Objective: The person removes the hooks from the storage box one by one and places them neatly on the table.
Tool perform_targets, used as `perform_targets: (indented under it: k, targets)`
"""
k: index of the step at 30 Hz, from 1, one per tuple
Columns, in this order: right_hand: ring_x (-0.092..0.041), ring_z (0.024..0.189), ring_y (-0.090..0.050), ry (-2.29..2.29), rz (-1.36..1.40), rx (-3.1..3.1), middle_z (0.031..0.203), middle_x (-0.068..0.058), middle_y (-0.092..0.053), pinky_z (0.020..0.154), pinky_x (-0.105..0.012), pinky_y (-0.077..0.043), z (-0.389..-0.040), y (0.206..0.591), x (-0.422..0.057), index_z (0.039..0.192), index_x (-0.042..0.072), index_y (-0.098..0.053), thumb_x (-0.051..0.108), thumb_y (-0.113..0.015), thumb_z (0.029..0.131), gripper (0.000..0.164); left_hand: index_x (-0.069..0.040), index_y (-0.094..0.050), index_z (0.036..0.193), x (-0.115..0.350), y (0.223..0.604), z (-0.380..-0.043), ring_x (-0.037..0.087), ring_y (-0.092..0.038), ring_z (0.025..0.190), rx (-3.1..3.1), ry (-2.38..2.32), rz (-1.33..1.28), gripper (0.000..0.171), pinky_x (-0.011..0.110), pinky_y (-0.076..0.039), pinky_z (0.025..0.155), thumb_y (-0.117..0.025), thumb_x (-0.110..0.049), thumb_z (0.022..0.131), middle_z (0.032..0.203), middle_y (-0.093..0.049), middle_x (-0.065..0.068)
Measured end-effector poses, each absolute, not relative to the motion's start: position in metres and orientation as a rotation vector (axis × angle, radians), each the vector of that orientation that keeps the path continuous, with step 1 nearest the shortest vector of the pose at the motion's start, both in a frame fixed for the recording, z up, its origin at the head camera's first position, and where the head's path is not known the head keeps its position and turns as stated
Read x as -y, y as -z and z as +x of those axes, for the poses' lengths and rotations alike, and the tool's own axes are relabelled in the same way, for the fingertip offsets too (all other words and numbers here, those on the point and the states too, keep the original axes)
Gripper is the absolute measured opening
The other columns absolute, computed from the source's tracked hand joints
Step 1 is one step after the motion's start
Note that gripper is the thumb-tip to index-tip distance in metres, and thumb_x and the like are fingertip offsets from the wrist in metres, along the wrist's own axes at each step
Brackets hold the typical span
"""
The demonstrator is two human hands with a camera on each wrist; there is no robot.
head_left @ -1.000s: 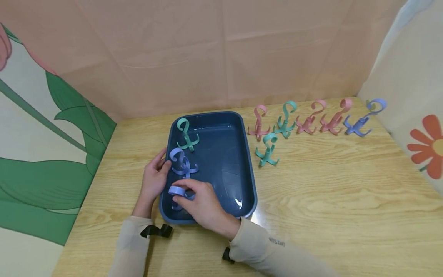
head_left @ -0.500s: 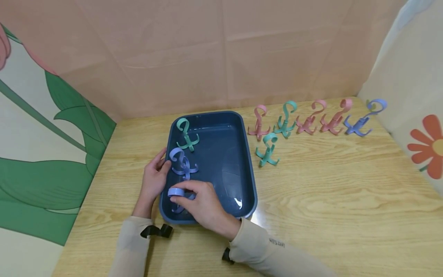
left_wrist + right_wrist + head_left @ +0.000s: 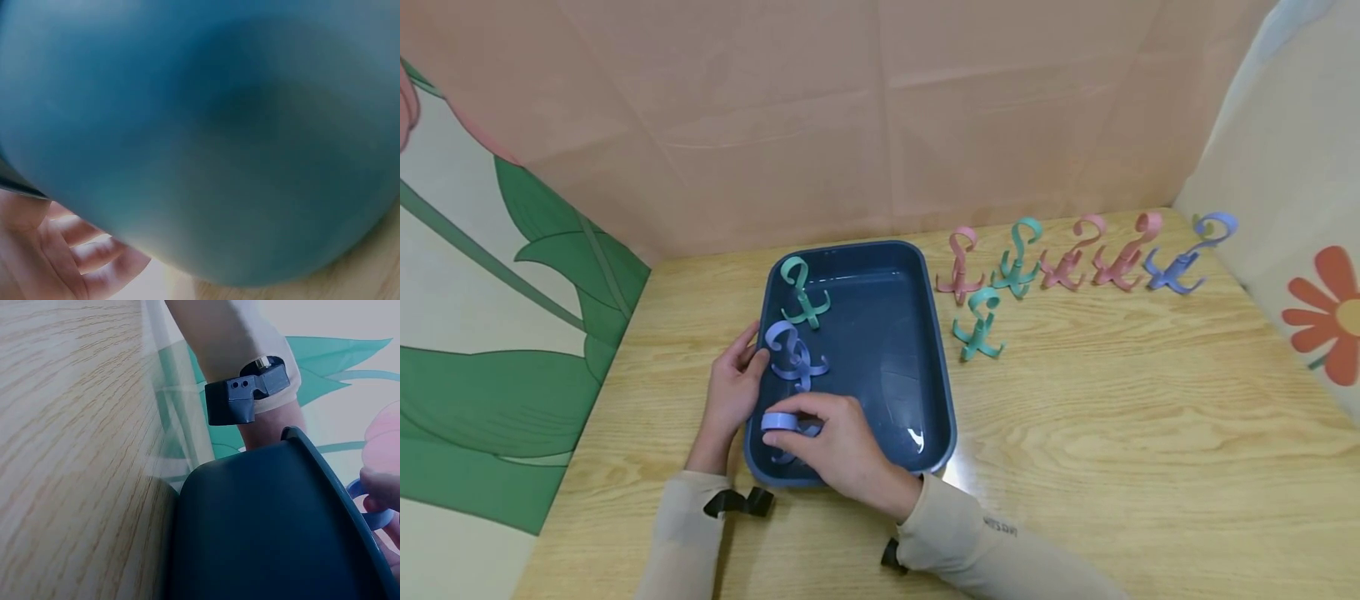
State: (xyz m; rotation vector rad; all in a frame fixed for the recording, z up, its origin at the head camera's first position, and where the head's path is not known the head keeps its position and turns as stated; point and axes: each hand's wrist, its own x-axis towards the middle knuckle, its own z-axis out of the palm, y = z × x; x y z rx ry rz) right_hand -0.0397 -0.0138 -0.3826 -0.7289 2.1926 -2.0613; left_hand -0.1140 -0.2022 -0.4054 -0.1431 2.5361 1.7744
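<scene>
My right hand pinches the curled top of a purple rotating hanger hook between thumb and fingers. That hook's pronged base is partly hidden behind the hand, at the near left corner of the dark blue tray. My left hand holds the tray's left side, thumb at the rim and fingers along the outer wall, as the left wrist view also shows. Just beyond my right hand, another purple hook stands in the tray. A green hook stands in its far left part.
Right of the tray, a back row holds a pink hook, a green hook, two more pink hooks and a purple hook. Another green hook stands in front. A curtain hangs behind the wooden table.
My right hand has shifted slightly toward the near left with the purple hook's curled top. The left hand keeps its place on the tray.
</scene>
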Motion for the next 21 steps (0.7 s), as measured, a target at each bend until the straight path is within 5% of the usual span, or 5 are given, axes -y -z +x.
perform_targets:
  k: [21]
  targets:
    - [-0.010, 0.094, -0.070, 2.156, -0.742, -2.102, 0.100, 0.001, -0.074, 0.079, -0.032, -0.059, -0.0395, 0.3819, 0.0148, 0.101, 0.008, -0.077, 0.007, -0.080, 0.085, 0.017, -0.021, -0.041, 0.155, 0.2016, 0.4073, -0.1143, 0.025, -0.062, 0.119, -2.551, -1.806, -0.136, 0.048, 0.044, -0.053, 0.094, -0.048, -0.019, 0.107, 0.138, -0.060, 0.015]
